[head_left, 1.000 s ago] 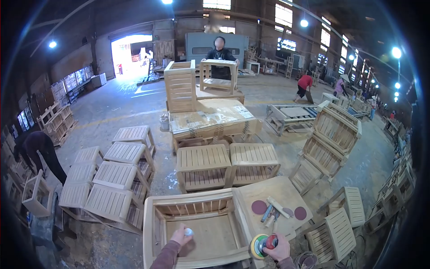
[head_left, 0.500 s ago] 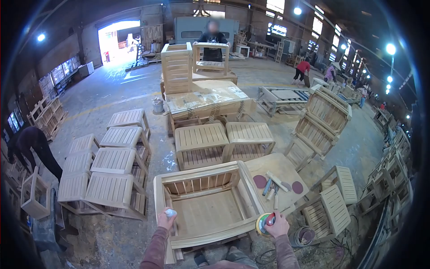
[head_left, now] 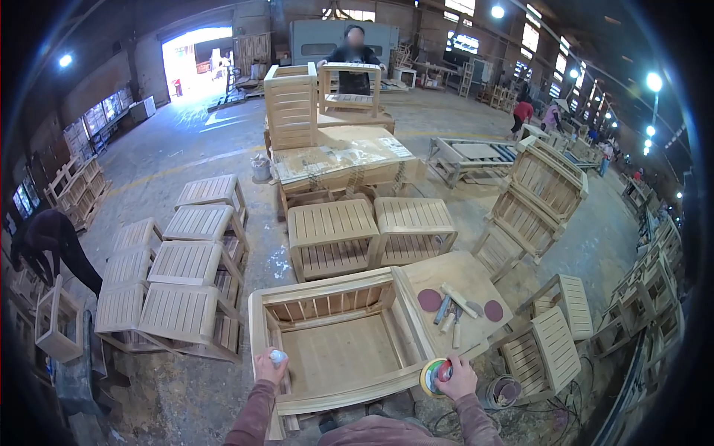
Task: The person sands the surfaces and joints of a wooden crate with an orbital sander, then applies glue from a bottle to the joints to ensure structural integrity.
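In front of me lies a pale wooden furniture frame (head_left: 349, 398) with slats along its far inner side. My left hand (head_left: 265, 369) is closed around a small white bottle-like item (head_left: 278, 357) at the frame's left near corner. At the right near corner, my right hand (head_left: 459, 377) grips the red top of a round power sander (head_left: 430, 377), its yellow-green edge turned toward the frame. To the right, a board (head_left: 461, 269) carries dark red sanding discs (head_left: 429, 299) and several stick-like tools (head_left: 455, 312).
Slatted stools (head_left: 182, 308) stand in rows at left, with two more (head_left: 333, 227) beyond the frame. A bucket (head_left: 503, 392) and cables are at lower right. One person (head_left: 355, 59) stands behind the far workbench (head_left: 342, 152); another (head_left: 48, 245) bends at far left.
The view has shifted slightly. Both hands, still holding their items, appear a little further left along the frame. The person at the back has raised their head, arms out toward the stool.
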Demonstrator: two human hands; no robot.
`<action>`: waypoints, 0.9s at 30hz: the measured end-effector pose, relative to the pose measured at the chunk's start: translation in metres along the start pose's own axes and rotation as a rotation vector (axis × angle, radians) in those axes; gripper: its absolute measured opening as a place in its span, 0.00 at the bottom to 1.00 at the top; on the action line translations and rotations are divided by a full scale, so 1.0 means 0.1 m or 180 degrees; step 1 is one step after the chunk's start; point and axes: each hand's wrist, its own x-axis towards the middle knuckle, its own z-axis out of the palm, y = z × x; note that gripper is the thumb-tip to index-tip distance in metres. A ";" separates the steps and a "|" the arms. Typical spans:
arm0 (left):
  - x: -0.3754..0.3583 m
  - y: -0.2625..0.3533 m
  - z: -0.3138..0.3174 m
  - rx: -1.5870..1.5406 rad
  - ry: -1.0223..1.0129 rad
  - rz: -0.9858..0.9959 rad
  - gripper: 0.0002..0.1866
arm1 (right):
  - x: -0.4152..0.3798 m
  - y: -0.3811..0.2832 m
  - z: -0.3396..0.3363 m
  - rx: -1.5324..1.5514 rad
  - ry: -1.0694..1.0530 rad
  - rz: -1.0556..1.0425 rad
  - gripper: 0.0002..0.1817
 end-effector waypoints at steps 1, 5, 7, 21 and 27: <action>0.00 -0.01 0.01 0.0108 0.0020 0.0088 0.22 | 0.01 0.00 0.00 0.0024 0.0053 -0.0037 0.31; 0.02 -0.02 0.04 0.0217 0.0011 0.0036 0.23 | 0.03 0.00 0.00 0.0087 -0.0059 0.0116 0.31; 0.03 -0.02 0.03 0.0164 -0.0022 0.0036 0.23 | 0.03 0.04 0.06 0.0115 0.0029 0.0025 0.32; 0.23 -0.05 -0.01 -0.0407 0.0246 -0.0023 0.17 | 1.14 -0.37 0.40 -0.0220 -0.0283 -0.0336 0.20; 0.28 -0.04 0.02 -0.0395 0.0319 -0.0217 0.22 | 2.94 -1.02 1.08 -0.0340 -0.0501 -0.0361 0.20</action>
